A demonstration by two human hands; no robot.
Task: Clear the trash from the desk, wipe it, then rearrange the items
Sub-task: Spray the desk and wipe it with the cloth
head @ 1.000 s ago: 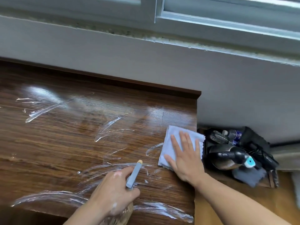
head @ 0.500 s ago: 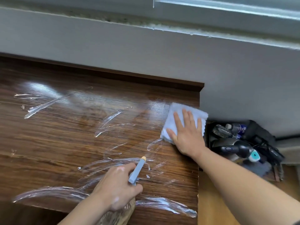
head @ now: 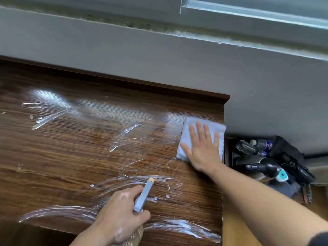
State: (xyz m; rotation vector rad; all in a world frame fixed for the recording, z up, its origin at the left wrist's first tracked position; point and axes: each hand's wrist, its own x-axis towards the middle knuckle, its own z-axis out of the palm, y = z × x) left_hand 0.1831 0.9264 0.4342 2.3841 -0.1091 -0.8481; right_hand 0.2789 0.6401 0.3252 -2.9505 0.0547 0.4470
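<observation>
1 wooden desk (head: pixel 71 157), foam-streaked, against grey wall (head: pixel 177 68).
Right hand (head: pixel 204 153) lies flat, fingers straight, on pale cloth (head: pixel 185 134) at far right corner; left hand (head: pixel 120 215) grips spray bottle (head: pixel 143 194) near front edge.

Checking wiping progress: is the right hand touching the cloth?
Touching. The head view shows the right hand flat on the cloth, fingers straight.

Grey wall (head: pixel 124 55) beneath a pale window frame (head: pixel 248 13); tan floor (head: pixel 230 236) lower right.

Right hand (head: pixel 202 151) flat, fingers (head: pixel 200 132) spread; left hand (head: pixel 120 214) curled, gripping
</observation>
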